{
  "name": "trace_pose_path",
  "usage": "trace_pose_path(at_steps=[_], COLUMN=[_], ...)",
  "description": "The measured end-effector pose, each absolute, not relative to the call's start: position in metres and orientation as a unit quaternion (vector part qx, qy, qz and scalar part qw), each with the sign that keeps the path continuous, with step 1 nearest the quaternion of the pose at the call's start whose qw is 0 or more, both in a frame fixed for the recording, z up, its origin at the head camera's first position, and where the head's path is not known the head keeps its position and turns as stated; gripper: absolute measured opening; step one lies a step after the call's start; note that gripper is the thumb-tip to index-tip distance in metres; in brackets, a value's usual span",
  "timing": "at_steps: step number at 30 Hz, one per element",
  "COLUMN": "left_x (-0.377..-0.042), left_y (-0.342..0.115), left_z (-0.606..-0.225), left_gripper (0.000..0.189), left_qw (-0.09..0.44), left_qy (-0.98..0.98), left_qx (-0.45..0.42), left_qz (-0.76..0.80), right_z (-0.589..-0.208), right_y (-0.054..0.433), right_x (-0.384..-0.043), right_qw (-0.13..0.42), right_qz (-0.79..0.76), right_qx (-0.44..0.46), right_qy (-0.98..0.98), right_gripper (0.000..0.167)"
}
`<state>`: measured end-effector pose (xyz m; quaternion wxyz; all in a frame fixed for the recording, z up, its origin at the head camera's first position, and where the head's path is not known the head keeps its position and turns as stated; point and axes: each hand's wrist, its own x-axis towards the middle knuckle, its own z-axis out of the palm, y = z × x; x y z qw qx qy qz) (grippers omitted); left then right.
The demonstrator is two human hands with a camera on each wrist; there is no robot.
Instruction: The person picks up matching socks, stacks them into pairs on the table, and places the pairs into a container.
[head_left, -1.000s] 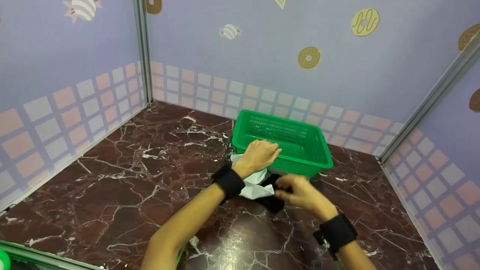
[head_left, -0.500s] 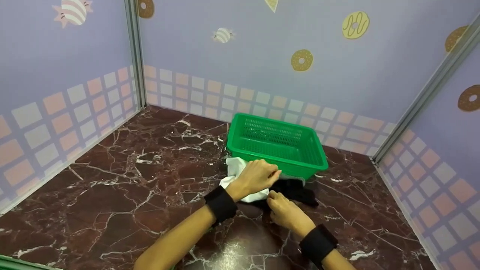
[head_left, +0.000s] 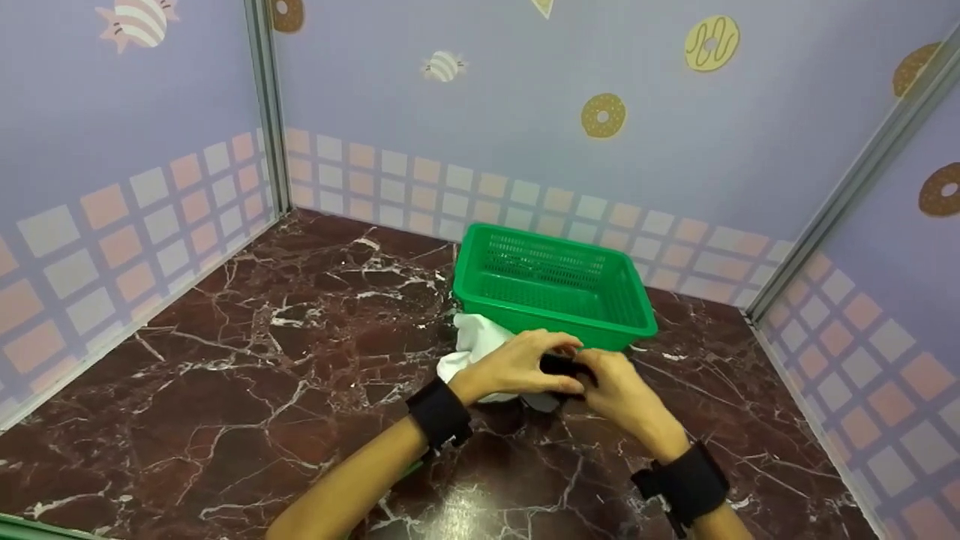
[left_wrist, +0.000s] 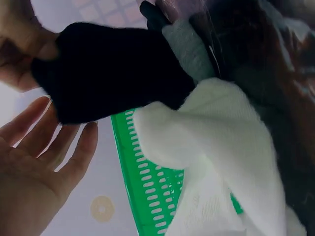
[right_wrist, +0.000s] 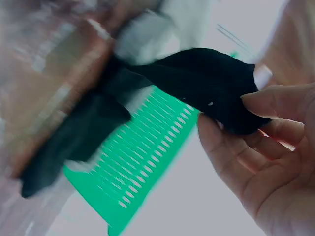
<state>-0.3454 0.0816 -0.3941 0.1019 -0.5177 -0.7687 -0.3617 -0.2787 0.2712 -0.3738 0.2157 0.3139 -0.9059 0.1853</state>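
A: Largest item in the room?

B: Lavender wall panels (head_left: 510, 112), on three sides, printed with doughnuts, wrapped sweets and rows of pink and white squares.

A: Next down?

B: One dark red tabletop (head_left: 247, 390), marbled with white veins, a patch of glare at the near side.

A: Standing on it?

B: One green rectangular plastic basket (head_left: 555, 312) with slotted sides, close to the back panel, right of centre.

A: Fabric goods?

B: One white knitted cloth (head_left: 472, 345), crumpled, just in front of the basket's near side, toward its left end. One black knitted cloth (left_wrist: 118, 73), to the right of the white one, also before the basket, one end raised.

A: Hands?

B: Two, bare. Right hand (head_left: 622, 394): thumb and fingers pinch that raised end. Left hand (head_left: 521, 365): fingers spread, wide of the thumb, close beside the same end; I can't tell whether they touch it.

A: Smaller pieces?

B: Black wristbands (head_left: 439, 411), a pair, one per wrist. Last, one grey fabric patch (left_wrist: 189, 51) beside both cloths; what it belongs to, I can't tell.
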Motion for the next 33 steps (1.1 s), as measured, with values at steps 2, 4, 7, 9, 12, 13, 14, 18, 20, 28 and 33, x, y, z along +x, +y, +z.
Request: trace_pose_path(at_steps=[2, 4, 7, 9, 12, 13, 14, 18, 20, 28, 33], left_x=[-0.345, -0.345, -0.344, -0.344, -0.344, -0.344, -0.344, -0.341, -0.338, -0.324, -0.319], left_y=[0.083, 0.086, 0.089, 0.09, 0.092, 0.093, 0.093, 0.092, 0.091, 0.09, 0.086], left_z=[-0.396, -0.399, -0.403, -0.403, -0.403, -0.402, -0.401, -0.394, -0.389, -0.376, -0.375], left_gripper=[0.056, 0.052, 0.04, 0.032, 0.022, 0.018, 0.015, 0.015, 0.019, 0.023, 0.02], left_qw=[0.083, 0.073, 0.064, 0.054, 0.034, 0.026, 0.021, 0.0, -0.01, -0.066, -0.099], left_qy=[-0.768, -0.766, -0.756, -0.746, -0.724, -0.714, -0.705, -0.671, -0.663, -0.65, -0.651], left_qx=[-0.512, -0.501, -0.479, -0.464, -0.452, -0.449, -0.447, -0.432, -0.419, -0.396, -0.418], left_qz=[-0.376, -0.397, -0.442, -0.474, -0.521, -0.537, -0.551, -0.602, -0.621, -0.645, -0.626], right_z=[-0.363, -0.353, -0.343, -0.338, -0.332, -0.33, -0.329, -0.33, -0.333, -0.343, -0.352], right_y=[0.274, 0.277, 0.281, 0.283, 0.29, 0.292, 0.295, 0.306, 0.309, 0.304, 0.309], right_x=[-0.275, -0.27, -0.262, -0.259, -0.254, -0.253, -0.252, -0.246, -0.243, -0.241, -0.244], right_qw=[0.22, 0.225, 0.237, 0.255, 0.273, 0.277, 0.277, 0.249, 0.225, 0.196, 0.217], right_qz=[0.196, 0.21, 0.225, 0.232, 0.26, 0.273, 0.289, 0.376, 0.418, 0.431, 0.396], right_qx=[0.304, 0.293, 0.284, 0.283, 0.275, 0.268, 0.261, 0.225, 0.224, 0.359, 0.37], right_qy=[-0.906, -0.905, -0.902, -0.895, -0.884, -0.881, -0.879, -0.864, -0.851, -0.804, -0.812], right_gripper=[0.017, 0.019, 0.021, 0.022, 0.022, 0.022, 0.021, 0.022, 0.031, 0.05, 0.033])
